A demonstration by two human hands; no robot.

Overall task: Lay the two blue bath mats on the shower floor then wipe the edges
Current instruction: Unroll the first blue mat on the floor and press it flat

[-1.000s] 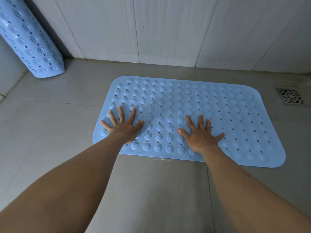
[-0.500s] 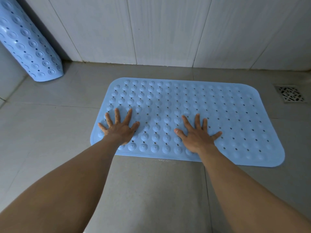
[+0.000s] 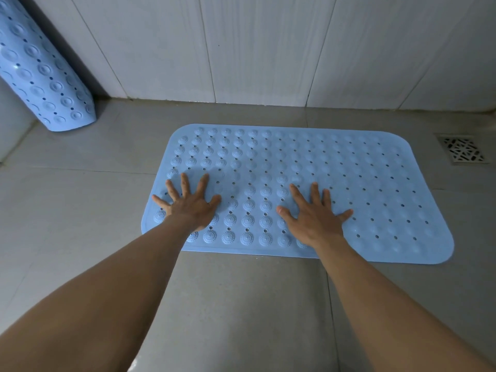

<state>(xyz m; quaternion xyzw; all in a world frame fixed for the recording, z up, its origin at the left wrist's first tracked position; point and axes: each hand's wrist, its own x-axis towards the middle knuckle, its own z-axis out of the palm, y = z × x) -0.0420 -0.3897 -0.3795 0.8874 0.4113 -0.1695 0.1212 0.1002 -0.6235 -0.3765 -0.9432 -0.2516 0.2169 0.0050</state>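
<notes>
A light blue bath mat (image 3: pixel 335 178) with bumps and small holes lies flat on the grey tiled shower floor, its long side along the back wall. My left hand (image 3: pixel 189 204) presses flat on the mat's near left part, fingers spread. Fingers also spread, my right hand (image 3: pixel 315 214) presses flat near the middle of the front edge. A second blue mat (image 3: pixel 40 68), curled into a roll, leans in the far left corner against the wall.
A square metal floor drain (image 3: pixel 463 149) sits to the right of the flat mat. White tiled walls (image 3: pixel 268 49) close off the back. Grey floor tiles (image 3: pixel 241 304) stretch between me and the mat.
Both hands have stayed spread on the mat, shifting only slightly along its near edge. The mat and the rolled mat have not moved.
</notes>
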